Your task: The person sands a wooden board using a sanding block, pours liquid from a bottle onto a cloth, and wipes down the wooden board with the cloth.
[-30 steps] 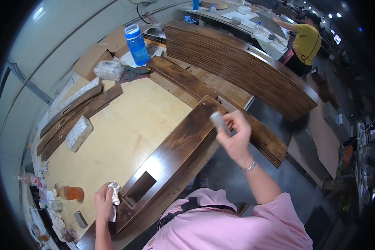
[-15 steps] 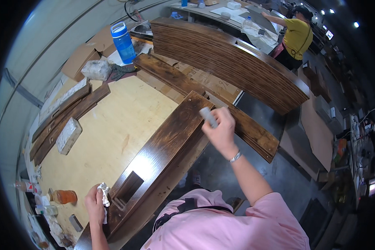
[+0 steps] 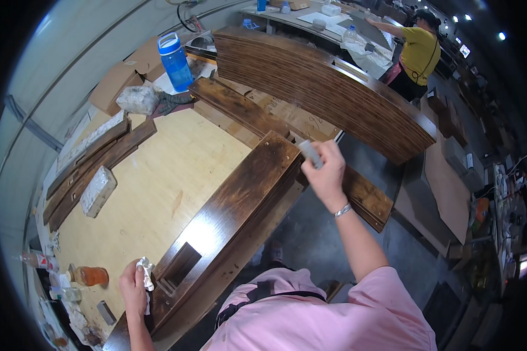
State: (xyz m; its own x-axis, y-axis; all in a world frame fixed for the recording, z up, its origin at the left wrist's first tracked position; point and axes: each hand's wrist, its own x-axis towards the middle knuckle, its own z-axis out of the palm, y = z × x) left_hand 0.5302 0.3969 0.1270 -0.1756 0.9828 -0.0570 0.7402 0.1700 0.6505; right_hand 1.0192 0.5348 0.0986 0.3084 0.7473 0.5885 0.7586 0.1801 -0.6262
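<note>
- The dark brown board [image 3: 240, 190] lies diagonally along the near edge of the pale worktop [image 3: 175, 169], its far end close to another dark board [image 3: 366, 199].
- Judging by its length and thickness, expect it to be stiff and fairly heavy; the glossy finish may feel slippery and could scratch.
- Take it by the long edges, one hand towards each end; the narrow strips beside the rectangular recess [image 3: 184, 262] look like the weaker part.
- Your right hand [image 3: 327, 169] is closed around a grey block [image 3: 311, 154], which seems light, rigid and easy to grip by its sides.
- Your left hand [image 3: 133, 291] is partly curled, pinching a crumpled white cloth [image 3: 146, 274] that looks soft and light; you have it beside the recess, though whether it presses on the wood you cannot tell.
- Compared with half a second ago, your right hand and the block sit further right, out past the board's far end; your left hand, the cloth and the board keep practically the same place.
</note>
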